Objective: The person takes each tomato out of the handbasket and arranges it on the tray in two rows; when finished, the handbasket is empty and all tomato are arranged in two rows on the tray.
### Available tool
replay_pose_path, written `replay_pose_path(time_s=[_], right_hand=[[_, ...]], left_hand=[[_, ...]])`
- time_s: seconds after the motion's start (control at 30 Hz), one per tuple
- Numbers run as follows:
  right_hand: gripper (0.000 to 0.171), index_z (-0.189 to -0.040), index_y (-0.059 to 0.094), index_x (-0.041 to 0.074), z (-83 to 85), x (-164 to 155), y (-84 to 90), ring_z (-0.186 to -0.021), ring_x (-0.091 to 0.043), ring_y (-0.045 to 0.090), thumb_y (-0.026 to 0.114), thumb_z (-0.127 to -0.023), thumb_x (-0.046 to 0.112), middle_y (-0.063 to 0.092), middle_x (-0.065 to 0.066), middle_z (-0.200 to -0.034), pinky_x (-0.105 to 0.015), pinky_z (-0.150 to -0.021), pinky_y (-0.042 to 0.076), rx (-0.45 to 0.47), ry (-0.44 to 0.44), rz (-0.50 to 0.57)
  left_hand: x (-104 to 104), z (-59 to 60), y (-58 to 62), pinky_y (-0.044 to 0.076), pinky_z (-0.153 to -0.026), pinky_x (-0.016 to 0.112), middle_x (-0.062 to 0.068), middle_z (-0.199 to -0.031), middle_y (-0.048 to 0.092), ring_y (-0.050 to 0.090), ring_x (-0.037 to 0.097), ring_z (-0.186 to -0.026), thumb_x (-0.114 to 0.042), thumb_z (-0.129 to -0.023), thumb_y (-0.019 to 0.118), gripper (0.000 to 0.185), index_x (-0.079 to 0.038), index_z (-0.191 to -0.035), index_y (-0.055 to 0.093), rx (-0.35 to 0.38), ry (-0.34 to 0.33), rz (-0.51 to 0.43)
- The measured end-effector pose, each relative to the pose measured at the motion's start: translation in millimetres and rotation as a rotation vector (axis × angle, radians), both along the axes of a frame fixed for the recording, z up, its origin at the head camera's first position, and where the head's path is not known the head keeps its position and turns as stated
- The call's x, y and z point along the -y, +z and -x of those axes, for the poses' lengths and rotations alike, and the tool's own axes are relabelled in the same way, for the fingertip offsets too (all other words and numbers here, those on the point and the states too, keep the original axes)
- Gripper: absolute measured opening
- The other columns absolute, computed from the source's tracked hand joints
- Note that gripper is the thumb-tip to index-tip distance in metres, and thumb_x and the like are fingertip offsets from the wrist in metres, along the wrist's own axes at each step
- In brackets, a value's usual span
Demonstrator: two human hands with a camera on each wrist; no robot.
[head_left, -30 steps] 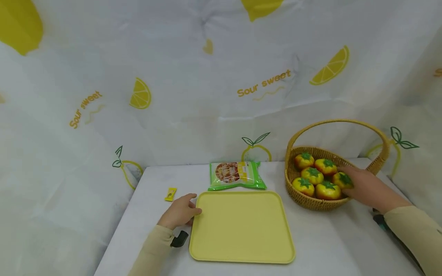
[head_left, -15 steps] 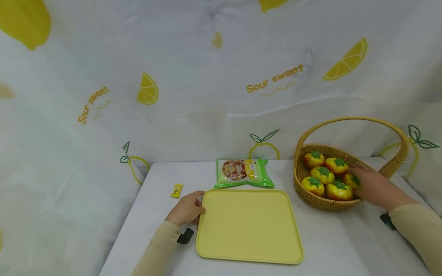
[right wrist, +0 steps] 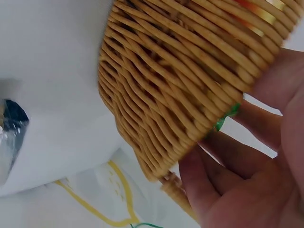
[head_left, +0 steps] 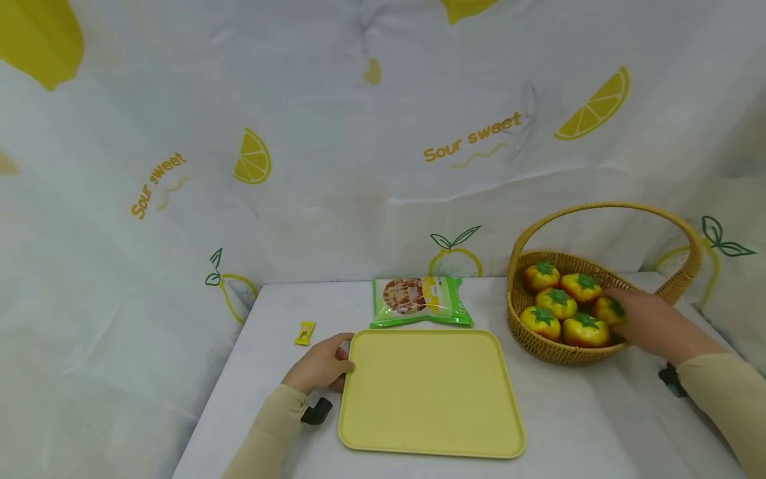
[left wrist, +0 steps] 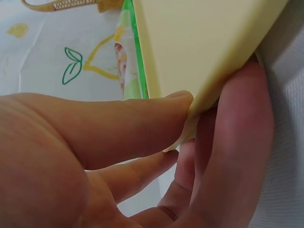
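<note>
My left hand pinches the left edge of a flat yellow tray lying on the white table. In the left wrist view the thumb lies on top of the tray's rim and the fingers curl beneath it. My right hand reaches over the right side of a wicker basket and curls round the rightmost yellow-orange tomato. In the right wrist view the fingers come over the basket's woven wall, with a bit of green stem between them. Several more tomatoes fill the basket.
A green snack bag lies just behind the tray. A small yellow wrapped sweet sits left of my left hand. The basket's tall handle arches over the fruit. A lemon-print cloth closes off the back and sides.
The head view has shifted a little, so everything sits slightly further right. Both hands keep their places, left on the tray's edge and right on the tomato.
</note>
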State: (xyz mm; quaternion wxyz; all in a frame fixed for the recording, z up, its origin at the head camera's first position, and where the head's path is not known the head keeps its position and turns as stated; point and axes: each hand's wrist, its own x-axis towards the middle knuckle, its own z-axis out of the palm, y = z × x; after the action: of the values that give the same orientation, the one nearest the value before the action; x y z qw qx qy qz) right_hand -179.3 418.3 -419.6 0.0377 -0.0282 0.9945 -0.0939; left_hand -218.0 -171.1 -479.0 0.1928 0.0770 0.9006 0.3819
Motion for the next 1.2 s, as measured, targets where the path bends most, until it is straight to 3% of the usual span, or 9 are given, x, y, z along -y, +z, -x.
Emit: replay_pose_path(time_s=[0.2, 0.57, 0.83, 0.97, 1.2], right_hand=[[0.071, -0.143, 0.05, -0.019, -5.2, 2, 14.9, -0.118, -0.07, 0.054, 0.083, -0.09, 0.014, 0.05, -0.051, -0.137, -0.08, -0.097, 0.05, -0.072, 0.006, -0.041], [0.084, -0.153, 0.047, -0.01, -15.9, 37, 46.2, -0.126, -0.068, 0.045, 0.083, -0.096, 0.039, 0.048, -0.048, -0.145, -0.085, -0.099, 0.043, -0.104, -0.022, 0.08], [0.081, -0.151, 0.058, 0.002, -24.3, 107, 43.2, -0.121, -0.055, 0.059, 0.085, -0.092, 0.05, 0.057, -0.035, -0.142, -0.075, -0.093, 0.052, -0.22, 0.068, 0.208], [0.077, -0.15, 0.062, 0.01, -23.7, 145, 39.5, -0.129, -0.054, 0.057, 0.086, -0.09, 0.054, 0.058, -0.03, -0.147, -0.075, -0.098, 0.052, -0.222, 0.112, 0.269], [0.07, -0.144, 0.067, 0.017, -13.1, 209, 19.0, -0.107, -0.029, 0.066, 0.087, -0.088, 0.055, 0.067, -0.012, -0.13, -0.053, -0.089, 0.06, -0.194, 0.184, 0.369]], left_hand=[[2, 0.5, 0.5, 0.066, -0.067, 0.034, 0.011, -0.111, 0.065, 0.07, 0.017, -0.081, -0.01, -0.098, 0.076, 0.066, -0.012, -0.159, 0.052, 0.037, 0.008, -0.049], [5, 3.8, -0.3, 0.066, -0.06, 0.034, 0.012, -0.112, 0.063, 0.071, 0.019, -0.078, -0.01, -0.099, 0.074, 0.068, -0.012, -0.162, 0.048, 0.065, -0.013, -0.07], [1, 6.9, -1.4, 0.066, -0.06, 0.034, 0.01, -0.112, 0.062, 0.072, 0.019, -0.067, -0.013, -0.102, 0.073, 0.068, -0.017, -0.164, 0.045, 0.088, -0.022, -0.022], [0, 7.5, -1.6, 0.066, -0.06, 0.034, 0.01, -0.113, 0.062, 0.072, 0.019, -0.064, -0.014, -0.102, 0.073, 0.068, -0.018, -0.164, 0.045, 0.094, -0.019, -0.014], [2, 6.9, -3.2, 0.066, -0.059, 0.034, 0.01, -0.113, 0.061, 0.071, 0.019, -0.063, -0.015, -0.103, 0.072, 0.067, -0.018, -0.164, 0.045, 0.104, -0.002, -0.025]])
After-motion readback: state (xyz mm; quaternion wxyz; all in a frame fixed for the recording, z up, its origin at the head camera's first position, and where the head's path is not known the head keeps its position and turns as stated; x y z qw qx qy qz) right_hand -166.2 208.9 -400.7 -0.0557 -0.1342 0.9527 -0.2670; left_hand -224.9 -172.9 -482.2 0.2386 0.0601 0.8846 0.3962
